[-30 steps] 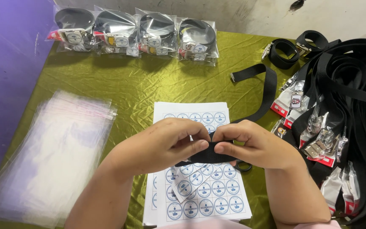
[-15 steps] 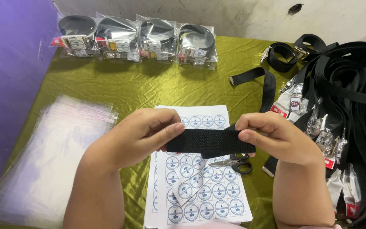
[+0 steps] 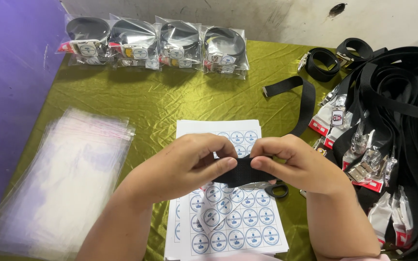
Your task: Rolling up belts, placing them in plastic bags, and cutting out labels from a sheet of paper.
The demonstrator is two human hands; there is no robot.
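Both my hands meet over a sheet of round blue stickers (image 3: 235, 227) on a green cloth. My left hand (image 3: 189, 164) and my right hand (image 3: 298, 164) pinch a short stretch of black webbing belt (image 3: 240, 174) between thumbs and fingers, held close together above the sheet. The belt's far part (image 3: 306, 99) runs off to the right and back across the cloth. Black scissor handles (image 3: 276, 188) poke out from under my right hand.
A stack of clear plastic bags (image 3: 68, 179) lies at the left. Several bagged, coiled black belts (image 3: 156, 43) line the back edge. A heap of loose black belts with metal buckles (image 3: 393, 130) fills the right side. Purple wall at left.
My hands stretched the belt apart half a second ago, then came back together; they now hold a shorter, bunched length of it over the sticker sheet.
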